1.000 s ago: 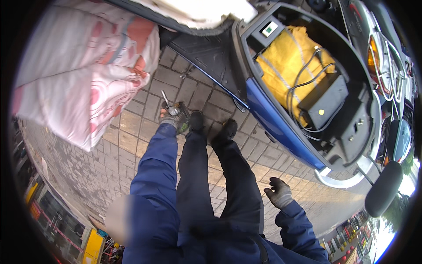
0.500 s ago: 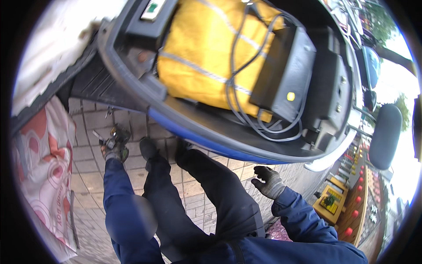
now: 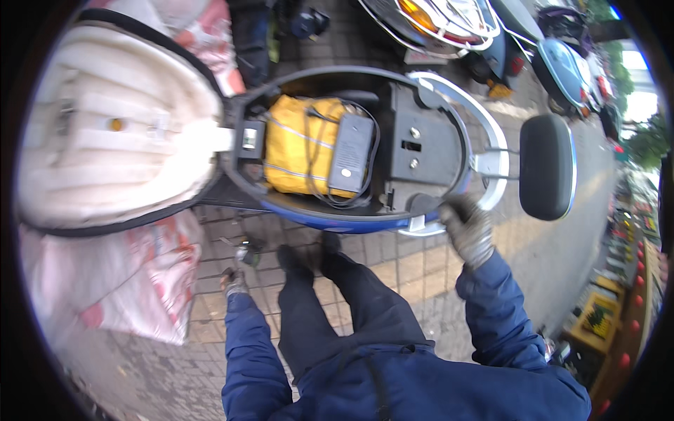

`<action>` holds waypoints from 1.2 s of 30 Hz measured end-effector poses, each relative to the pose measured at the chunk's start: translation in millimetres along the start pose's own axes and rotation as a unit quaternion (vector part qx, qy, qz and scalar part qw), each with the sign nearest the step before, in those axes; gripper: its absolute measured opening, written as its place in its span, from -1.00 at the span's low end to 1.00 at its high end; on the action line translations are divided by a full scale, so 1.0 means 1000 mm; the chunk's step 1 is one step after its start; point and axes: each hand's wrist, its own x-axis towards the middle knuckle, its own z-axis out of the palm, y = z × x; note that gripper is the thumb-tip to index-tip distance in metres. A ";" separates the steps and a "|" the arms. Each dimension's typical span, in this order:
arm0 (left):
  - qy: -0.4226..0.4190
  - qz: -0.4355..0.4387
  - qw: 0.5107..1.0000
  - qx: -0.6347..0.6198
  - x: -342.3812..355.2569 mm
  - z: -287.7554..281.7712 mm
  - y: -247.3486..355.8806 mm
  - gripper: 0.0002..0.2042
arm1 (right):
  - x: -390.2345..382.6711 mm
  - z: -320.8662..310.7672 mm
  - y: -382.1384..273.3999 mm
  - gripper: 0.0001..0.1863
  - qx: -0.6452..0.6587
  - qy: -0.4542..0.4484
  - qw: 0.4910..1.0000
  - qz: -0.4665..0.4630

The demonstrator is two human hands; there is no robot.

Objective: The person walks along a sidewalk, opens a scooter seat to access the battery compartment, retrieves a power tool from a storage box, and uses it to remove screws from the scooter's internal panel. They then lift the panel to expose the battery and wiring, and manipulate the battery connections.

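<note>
An open scooter seat storage box (image 3: pixel 428 161) holds a yellow cloth bundle (image 3: pixel 288 147), a dark charger (image 3: pixel 351 151) and looped cables. Its raised seat, pale padded underside up, (image 3: pixel 112 161) lies to the left. My gloved right hand (image 3: pixel 463 231) is at the box's near right rim, fingers apart and slightly bent; whether they touch it I cannot tell. My gloved left hand (image 3: pixel 232 279) hangs low beside my legs. A small metal-and-black tool (image 3: pixel 246 251) is just beyond its fingers, seemingly separate from them; the fingers are small and blurred.
A pink-and-white quilted cover (image 3: pixel 133 288) hangs at left. A padded backrest (image 3: pixel 545 168) on a silver rail (image 3: pixel 491 186) juts right. Other parked scooters (image 3: pixel 428 21) stand beyond, a wooden planter (image 3: pixel 590 316) at lower right, paving bricks (image 3: pixel 210 309) underfoot.
The view has swung across the scooter, showing the whole raised seat. My right hand has risen to the box's rim. The tool, earlier in my left hand, now appears apart from it.
</note>
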 end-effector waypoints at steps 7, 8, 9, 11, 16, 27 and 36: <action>-0.093 0.291 0.896 -0.323 -0.190 -0.137 0.307 -0.70 | 0.091 -0.046 0.032 -0.56 -0.323 0.139 0.936 0.029; -0.085 0.283 0.884 -0.363 -0.203 -0.151 0.337 -0.67 | 0.099 -0.047 0.034 -0.57 -0.326 0.110 0.938 0.043; -0.102 0.304 0.854 -0.410 -0.209 -0.159 0.361 -0.65 | 0.105 -0.050 0.034 -0.58 -0.338 0.067 0.936 0.077; -0.129 0.270 0.805 -0.513 -0.196 -0.167 0.399 -0.63 | 0.113 -0.054 0.030 -0.61 -0.336 0.101 0.932 0.090; -0.534 0.280 0.538 -0.590 -0.099 -0.203 0.481 -0.68 | 0.120 -0.058 -0.002 -0.27 -0.364 0.111 0.892 0.244; -0.159 0.157 0.660 -0.717 0.001 -0.167 0.499 -0.86 | 0.123 -0.079 -0.019 -0.46 -0.292 0.116 0.917 0.247; -0.315 0.260 0.644 -0.647 -0.040 -0.152 0.498 -0.72 | 0.124 -0.080 -0.012 -0.55 -0.293 0.128 0.917 0.237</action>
